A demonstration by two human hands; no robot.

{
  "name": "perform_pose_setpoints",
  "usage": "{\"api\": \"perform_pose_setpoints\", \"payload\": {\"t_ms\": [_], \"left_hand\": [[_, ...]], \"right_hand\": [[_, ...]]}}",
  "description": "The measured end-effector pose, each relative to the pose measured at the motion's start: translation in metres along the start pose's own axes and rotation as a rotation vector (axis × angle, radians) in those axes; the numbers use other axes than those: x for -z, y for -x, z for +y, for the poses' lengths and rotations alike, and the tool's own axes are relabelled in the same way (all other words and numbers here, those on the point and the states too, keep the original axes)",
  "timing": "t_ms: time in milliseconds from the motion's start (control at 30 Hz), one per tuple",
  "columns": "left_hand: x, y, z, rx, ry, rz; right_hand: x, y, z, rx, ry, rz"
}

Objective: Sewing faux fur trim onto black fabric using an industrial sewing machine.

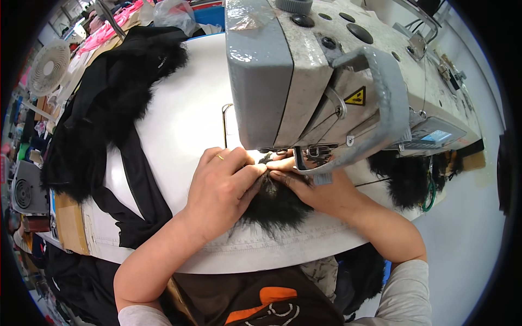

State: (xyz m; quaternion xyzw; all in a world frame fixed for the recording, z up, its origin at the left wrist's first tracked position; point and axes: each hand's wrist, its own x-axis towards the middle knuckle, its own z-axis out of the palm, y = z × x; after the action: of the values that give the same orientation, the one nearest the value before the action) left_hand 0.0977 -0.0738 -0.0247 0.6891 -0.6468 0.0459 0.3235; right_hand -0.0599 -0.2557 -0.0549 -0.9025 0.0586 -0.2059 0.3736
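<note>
Table (179, 136) here is smooth and white, curved front edge, ruler scale along it. Machine (261, 81) is boxy scuffed grey-white metal, glossy front, thick bent bar (389, 98) looping off it. Black garment (109, 92) lies on the left, matte cloth plus shaggy fur; another black fur bundle (405, 185) sits right of the machine. Fur piece (277, 209) is small and black, long loose strands fanning toward the scale, duller flattened patch near its top. It's on the table between both hands, top end just under the machine head. Left hand (220, 182): fingers bent, thumb and forefinger together, pinching the piece's upper left. Right hand (321, 190): thumb and forefinger slightly apart, touching its upper right; bar covers part, can't tell from here if it's gripping
</note>
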Motion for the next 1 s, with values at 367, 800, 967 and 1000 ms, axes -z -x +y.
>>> {"api": "perform_pose_setpoints", "payload": {"t_ms": [367, 800, 967, 1000], "left_hand": [[-0.004, 0.004, -0.007, 0.035, 0.088, 0.001], [-0.005, 0.009, -0.013, 0.167, 0.203, -0.084], [-0.01, 0.006, -0.012, 0.124, 0.161, -0.034], [-0.01, 0.006, -0.011, 0.12, 0.164, -0.005]], "right_hand": [[0.021, -0.01, -0.004, 0.007, 0.165, -0.189], [0.015, -0.011, -0.014, 0.121, 0.282, -0.094], [0.012, -0.009, -0.008, 0.109, 0.256, -0.072], [0.012, -0.008, -0.006, 0.109, 0.238, -0.065]]}}
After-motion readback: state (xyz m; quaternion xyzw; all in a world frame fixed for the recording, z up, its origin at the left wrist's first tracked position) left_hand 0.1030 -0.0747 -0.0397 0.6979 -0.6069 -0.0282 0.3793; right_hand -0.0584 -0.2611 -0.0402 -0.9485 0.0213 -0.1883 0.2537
